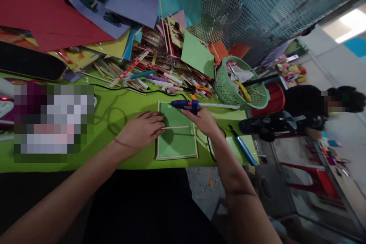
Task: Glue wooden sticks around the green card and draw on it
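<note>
My right hand [206, 122] is wrapped round a blue hot glue gun [183, 104], with a long pale glue stick [220, 105] poking out of its back. The nozzle points left, over the top left part of a green sheet [177, 143] edged with thin wooden strips. At that sheet's left side, my left hand [144, 127] has its fingers closed on the end of a short wooden stick [177, 127], which reaches right across the sheet and casts a shadow below it. The fingertips are partly hidden.
Loose sticks, markers and coloured paper [197, 55] crowd the back of the green table [114, 103]. A green basket [243, 84] stands at the right, near a blue cutter [243, 146]. A black cord [137, 90] crosses the table. Another person [303, 110] is at the right.
</note>
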Motion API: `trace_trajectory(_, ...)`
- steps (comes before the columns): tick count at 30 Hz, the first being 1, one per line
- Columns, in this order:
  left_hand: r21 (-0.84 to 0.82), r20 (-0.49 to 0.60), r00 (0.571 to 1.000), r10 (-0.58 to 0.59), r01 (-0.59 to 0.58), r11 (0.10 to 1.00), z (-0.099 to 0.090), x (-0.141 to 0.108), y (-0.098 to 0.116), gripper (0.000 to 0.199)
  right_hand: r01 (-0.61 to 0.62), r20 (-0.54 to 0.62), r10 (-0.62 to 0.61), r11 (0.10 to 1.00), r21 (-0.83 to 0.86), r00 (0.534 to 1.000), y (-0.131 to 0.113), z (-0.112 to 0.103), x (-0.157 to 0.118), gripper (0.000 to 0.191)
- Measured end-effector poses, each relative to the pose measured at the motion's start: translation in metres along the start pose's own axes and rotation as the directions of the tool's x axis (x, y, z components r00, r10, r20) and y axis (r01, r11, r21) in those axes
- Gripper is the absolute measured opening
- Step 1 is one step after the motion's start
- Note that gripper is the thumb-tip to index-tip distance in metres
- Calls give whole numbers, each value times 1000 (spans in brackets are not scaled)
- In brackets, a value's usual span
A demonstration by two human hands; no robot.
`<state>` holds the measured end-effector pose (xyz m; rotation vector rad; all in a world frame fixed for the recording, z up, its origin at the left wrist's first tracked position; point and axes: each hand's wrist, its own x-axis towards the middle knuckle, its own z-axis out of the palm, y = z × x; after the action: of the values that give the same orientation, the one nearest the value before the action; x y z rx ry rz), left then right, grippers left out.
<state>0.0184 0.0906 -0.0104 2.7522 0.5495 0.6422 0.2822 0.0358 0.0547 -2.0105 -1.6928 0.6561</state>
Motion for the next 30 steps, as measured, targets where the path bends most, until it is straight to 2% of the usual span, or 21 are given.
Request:
trace_trajectory(10,9,10,1000,-12,12,1000,-3,0,2,34,-19,-15,18,1000,-10,1000,11,-6,-5,43)
trace_trajectory(16,-7,14,1000,-5,5,1000,-2,0,1,34,-9,-24,9,1000,6,1000,6,0,-1,47)
trace_trajectory(22,-12,3,1000,-3,3,1000,-2,-1,1,35,-27,-21,27,999,-31,999,6,-8,-7,41)
trace_trajectory(30,-1,59,998,-20,21,1000,-6,1,2,36,-13,-2,13,1000,-16,1000,7,-6,-5,46)
